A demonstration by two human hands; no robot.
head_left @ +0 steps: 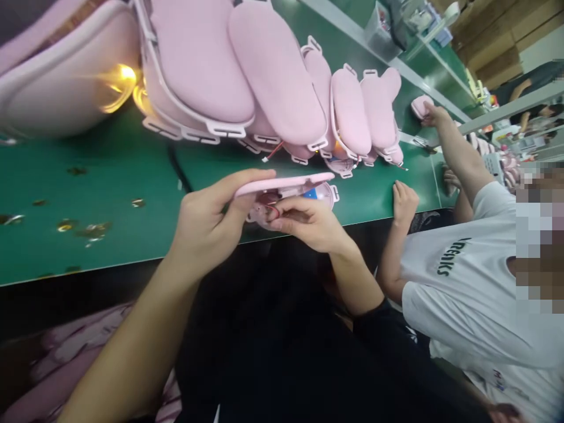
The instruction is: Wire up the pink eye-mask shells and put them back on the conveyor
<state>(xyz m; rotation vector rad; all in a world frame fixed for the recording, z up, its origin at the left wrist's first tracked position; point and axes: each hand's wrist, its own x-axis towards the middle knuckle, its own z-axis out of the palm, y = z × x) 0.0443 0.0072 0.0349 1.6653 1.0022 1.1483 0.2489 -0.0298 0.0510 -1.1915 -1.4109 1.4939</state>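
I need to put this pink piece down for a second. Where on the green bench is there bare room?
Bare green bench lies between the pink pad row and the near edge, left of your left hand, apart from scattered gold bits. A smaller gap sits between your right hand and the co-worker's hand. Under the pads it is crowded.

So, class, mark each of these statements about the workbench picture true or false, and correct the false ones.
1. Both of the person's hands hold one pink part. True: the left hand and right hand grip the pink part together.
2. The bench surface is red. False: the bench is green.
3. A row of pink pads lies on the bench beyond the hands. True: the pink pads overlap in a line.
4. The co-worker wears a black shirt. False: the co-worker's shirt is white.
5. The co-worker's hand rests on the bench edge. True.
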